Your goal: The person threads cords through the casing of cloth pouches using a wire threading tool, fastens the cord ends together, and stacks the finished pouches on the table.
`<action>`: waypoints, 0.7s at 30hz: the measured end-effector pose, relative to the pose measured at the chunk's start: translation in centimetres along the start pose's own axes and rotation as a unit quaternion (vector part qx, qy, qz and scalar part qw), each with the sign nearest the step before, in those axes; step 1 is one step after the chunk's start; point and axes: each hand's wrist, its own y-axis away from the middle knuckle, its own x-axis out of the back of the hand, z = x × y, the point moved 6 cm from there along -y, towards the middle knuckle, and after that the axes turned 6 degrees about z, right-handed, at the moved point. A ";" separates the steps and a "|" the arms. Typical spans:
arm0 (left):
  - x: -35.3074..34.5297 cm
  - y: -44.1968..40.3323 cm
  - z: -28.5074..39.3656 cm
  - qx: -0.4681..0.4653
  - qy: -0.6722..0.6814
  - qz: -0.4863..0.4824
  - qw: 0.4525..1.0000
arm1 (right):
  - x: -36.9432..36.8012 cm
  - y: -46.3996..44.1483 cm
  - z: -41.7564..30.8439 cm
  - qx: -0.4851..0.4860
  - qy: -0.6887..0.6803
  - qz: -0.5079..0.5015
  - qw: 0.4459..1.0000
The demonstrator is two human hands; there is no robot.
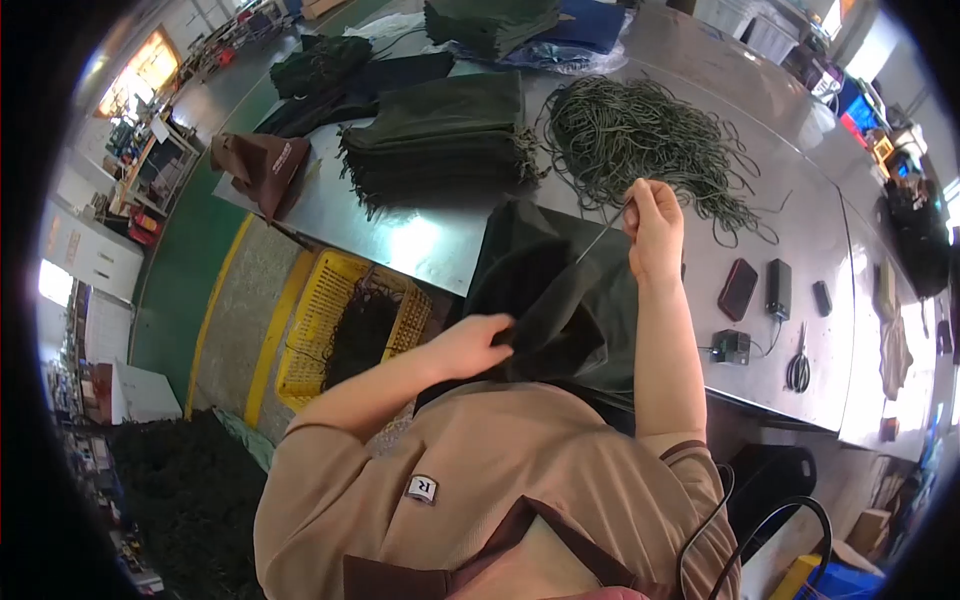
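A dark green piece of fabric [625, 290] lies bunched over the near edge of the metal table. At its left side my left hand [480, 343] is closed on a fold of it. Raised above the fabric, my right hand [655, 225] pinches a thin greenish cord [597, 243], which runs taut and slanting down to the folded fabric. Whether the cord passes inside the fold is hidden. Just beyond my right hand sits a large tangled pile of green cords [640, 135]. A stack of folded dark green fabric pieces [440, 140] with frayed-looking sides lies farther left.
On the table's right are a phone [738, 289], a black power bank [779, 288], a charger [731, 347] and scissors [798, 370]. A brown cap [262, 165] lies at the left corner. Below stands a yellow basket [300, 345] holding dark cords. More fabric [490, 25] lies at the back.
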 end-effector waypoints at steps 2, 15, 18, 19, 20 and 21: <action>0.6 0.6 1.0 -0.050 0.036 0.083 0.995 | -0.5 0.8 0.8 -0.041 -0.002 -0.014 0.999; 0.2 -4.0 4.0 0.006 0.386 0.109 0.916 | 1.4 5.9 -6.1 0.164 0.341 -0.168 0.910; -1.5 -3.1 3.7 -0.004 0.389 0.102 0.916 | 2.9 6.3 -1.7 -0.033 -0.005 -0.052 0.998; -1.8 -3.0 3.9 -0.038 0.364 0.103 0.925 | 3.1 6.4 0.0 -0.106 -0.099 -0.009 0.989; -2.0 -2.8 3.9 -0.031 0.365 0.100 0.925 | 3.5 6.5 0.7 -0.111 -0.100 -0.004 0.989; -1.9 -2.6 4.0 -0.025 0.379 0.107 0.919 | 4.1 6.5 1.6 -0.152 -0.155 0.027 0.976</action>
